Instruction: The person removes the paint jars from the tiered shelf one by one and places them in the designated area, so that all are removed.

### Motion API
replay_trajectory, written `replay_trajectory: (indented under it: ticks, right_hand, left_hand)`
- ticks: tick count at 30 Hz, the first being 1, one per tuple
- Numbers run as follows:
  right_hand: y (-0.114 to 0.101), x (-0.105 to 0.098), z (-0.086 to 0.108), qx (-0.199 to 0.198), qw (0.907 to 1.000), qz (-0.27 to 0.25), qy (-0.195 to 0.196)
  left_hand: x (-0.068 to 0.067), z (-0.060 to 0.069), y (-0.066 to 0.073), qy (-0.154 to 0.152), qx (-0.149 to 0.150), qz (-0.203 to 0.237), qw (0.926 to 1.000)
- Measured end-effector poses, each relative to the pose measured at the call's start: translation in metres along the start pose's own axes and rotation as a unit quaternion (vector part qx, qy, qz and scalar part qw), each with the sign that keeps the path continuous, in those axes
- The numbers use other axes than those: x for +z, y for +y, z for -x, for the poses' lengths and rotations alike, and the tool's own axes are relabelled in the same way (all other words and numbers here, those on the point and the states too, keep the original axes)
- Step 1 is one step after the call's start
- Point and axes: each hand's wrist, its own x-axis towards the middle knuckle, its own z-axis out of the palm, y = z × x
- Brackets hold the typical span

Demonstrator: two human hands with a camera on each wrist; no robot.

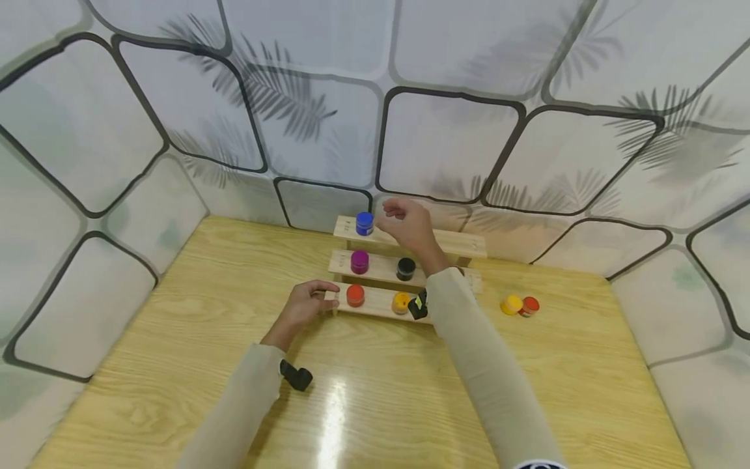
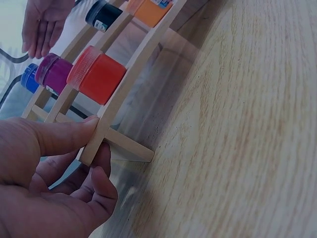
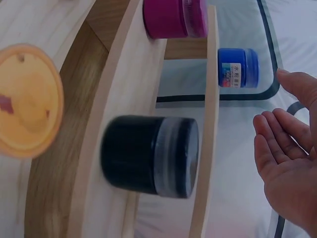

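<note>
A three-tier wooden rack [image 1: 376, 298] stands against the back wall. My left hand [image 1: 302, 306] pinches the left end of its lowest shelf, thumb above and fingers below, as the left wrist view shows. Beside that grip sits a red paint jar [image 2: 101, 74], with an orange-yellow jar [image 1: 401, 303] farther right. The middle shelf bears a purple jar [image 1: 360, 262] and a black jar [image 3: 138, 154]. On the top shelf is a blue jar [image 3: 237, 68]. My right hand [image 1: 408, 225] hovers just right of the blue jar, holding nothing, its fingers loosely bent and apart from the jar.
A yellow jar [image 1: 511, 304] and another red jar [image 1: 530, 307] lie close together on the wooden table [image 1: 562, 378], right of the rack. Patterned fabric walls [image 1: 328, 143] enclose the table at the back and sides.
</note>
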Motion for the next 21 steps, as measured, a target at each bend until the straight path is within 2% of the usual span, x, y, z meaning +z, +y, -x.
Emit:
replay_trajectory:
  ticks: [6, 11, 21]
  right_hand:
    - [0.000, 0.013, -0.002, -0.004, 0.9998, 0.007, -0.016]
    - [-0.001, 0.020, -0.002, 0.015, 0.9994, 0.015, -0.029]
    - [-0.002, 0.027, -0.002, 0.044, 0.9985, 0.020, -0.026]
  left_hand:
    - [-0.001, 0.002, 0.000, 0.003, -0.005, -0.002, 1.0000]
    - [-0.002, 0.001, 0.000, 0.002, -0.001, 0.006, 1.0000]
    - [0.001, 0.000, 0.000, 0.005, 0.003, 0.008, 1.0000]
